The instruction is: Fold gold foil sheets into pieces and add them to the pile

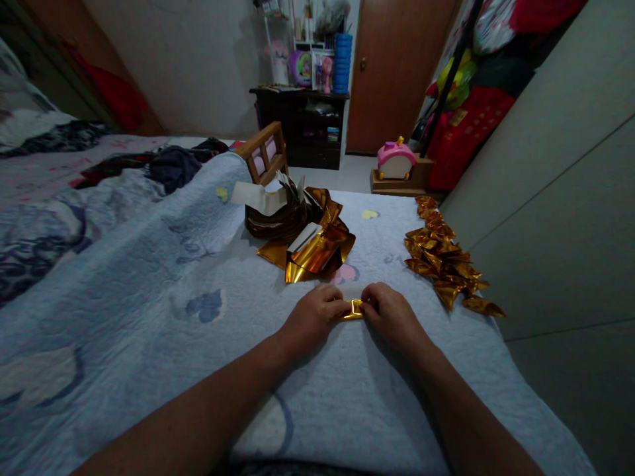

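Between my two hands lies a sheet of gold foil paper, its near edge folded over in a narrow shiny band and its pale back showing beyond. My left hand pinches the left end of the fold, and my right hand pinches the right end. Just beyond them sits a loose stack of gold foil sheets, some curled with white backs up. To the right is a pile of folded gold foil pieces with pointed ends.
A light blue quilt with heart prints covers the bed under everything. Rumpled clothes lie at the left. A pale cabinet borders the right side. A dark shelf and a pink toy stand past the bed's far edge.
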`<state>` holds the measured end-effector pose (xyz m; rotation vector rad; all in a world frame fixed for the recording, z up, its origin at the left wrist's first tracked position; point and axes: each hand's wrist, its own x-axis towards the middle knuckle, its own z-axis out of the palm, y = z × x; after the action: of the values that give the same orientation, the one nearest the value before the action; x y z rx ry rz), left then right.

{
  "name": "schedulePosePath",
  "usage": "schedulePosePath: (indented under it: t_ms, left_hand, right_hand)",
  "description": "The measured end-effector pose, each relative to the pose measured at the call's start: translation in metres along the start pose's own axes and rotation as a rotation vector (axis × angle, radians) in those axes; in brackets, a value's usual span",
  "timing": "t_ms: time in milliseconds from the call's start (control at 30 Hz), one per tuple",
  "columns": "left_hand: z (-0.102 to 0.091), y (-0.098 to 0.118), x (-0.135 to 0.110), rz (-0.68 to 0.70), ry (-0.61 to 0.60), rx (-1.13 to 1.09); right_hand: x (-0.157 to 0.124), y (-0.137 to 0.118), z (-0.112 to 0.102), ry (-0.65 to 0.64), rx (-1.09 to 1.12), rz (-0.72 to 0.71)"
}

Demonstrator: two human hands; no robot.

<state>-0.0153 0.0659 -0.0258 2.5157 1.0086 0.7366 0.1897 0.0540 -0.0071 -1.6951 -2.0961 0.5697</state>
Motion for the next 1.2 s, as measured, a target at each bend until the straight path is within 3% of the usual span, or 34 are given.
schedulePosePath:
  t_ms: [233, 1200]
  left_hand:
    - [0.0026, -0.0013, -0.0020, 0.010, -0.035, 0.086]
    - [0.0009, -0.0009, -0.0006, 0.013, -0.006, 0.035]
  right_hand:
    - [0.0004, -0.0015, -0.0002, 0.001, -0.023, 0.011]
    - [0.0025, -0.0087, -0.0021, -0.032, -0.064, 0.104]
